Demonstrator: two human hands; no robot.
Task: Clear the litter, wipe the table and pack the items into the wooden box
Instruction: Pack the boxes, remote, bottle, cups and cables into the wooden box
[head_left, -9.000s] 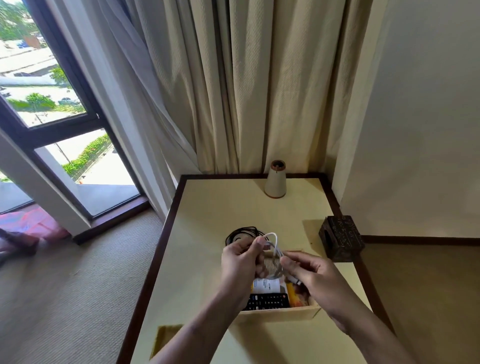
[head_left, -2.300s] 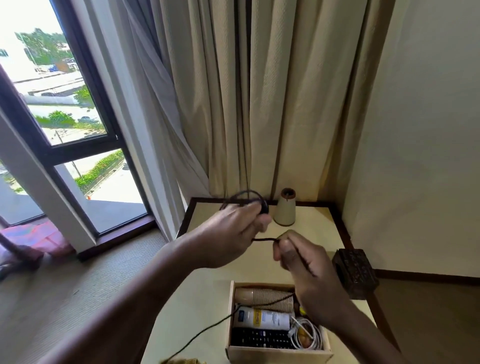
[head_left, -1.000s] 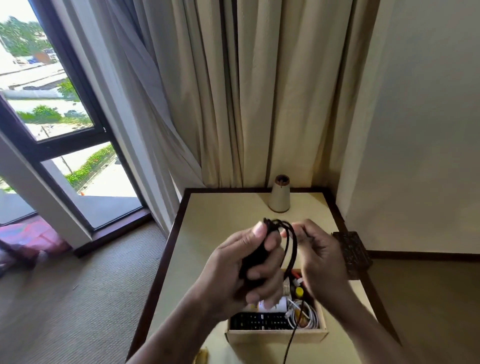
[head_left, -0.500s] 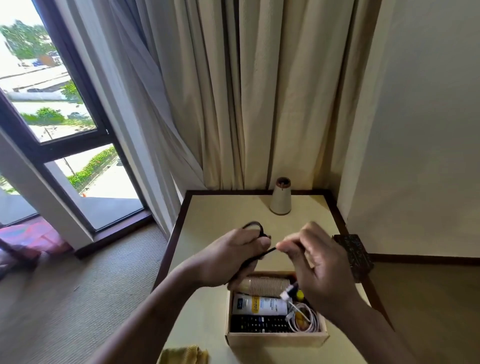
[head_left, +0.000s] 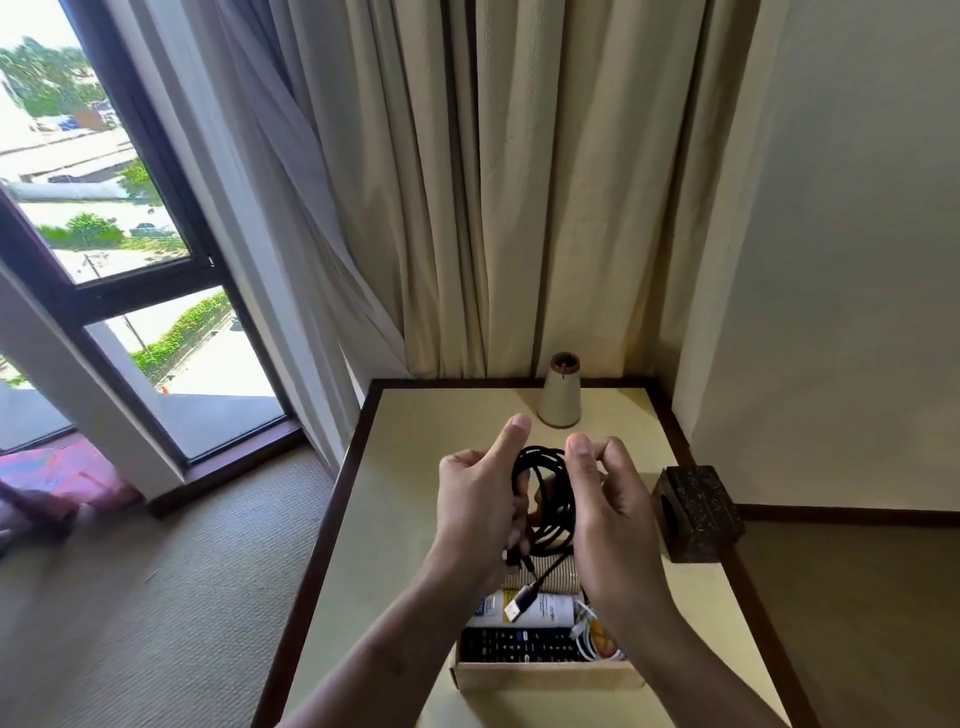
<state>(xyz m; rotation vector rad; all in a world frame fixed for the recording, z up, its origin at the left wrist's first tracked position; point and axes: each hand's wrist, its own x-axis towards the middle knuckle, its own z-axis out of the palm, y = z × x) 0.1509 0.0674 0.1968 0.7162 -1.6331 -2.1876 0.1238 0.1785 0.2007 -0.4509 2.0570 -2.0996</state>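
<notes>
1. So, one coiled black cable (head_left: 545, 499) is held up just above the one wooden box (head_left: 545, 675).
2. Left hand (head_left: 478, 509) and right hand (head_left: 613, 509) both grip that coil.
3. Box holds one remote (head_left: 519, 647) and one white cable (head_left: 584, 631), and sits on the worktop (head_left: 415, 519).

The black cable (head_left: 545, 499) that lay coiled on the table (head_left: 410, 519) beyond the wooden box (head_left: 545, 675) nine seconds ago is now up between both hands. Its long tail, trailing off the near edge two seconds back, has been wound in. The single strand pulled taut half a second ago is now a bundle of loops. The left hand (head_left: 475, 514) grips one side. The right hand (head_left: 613, 514) seems to pinch the other. The USB plug (head_left: 517, 608) dangles over the box. The white cable (head_left: 584, 636), held before, now lies in the box.
</notes>
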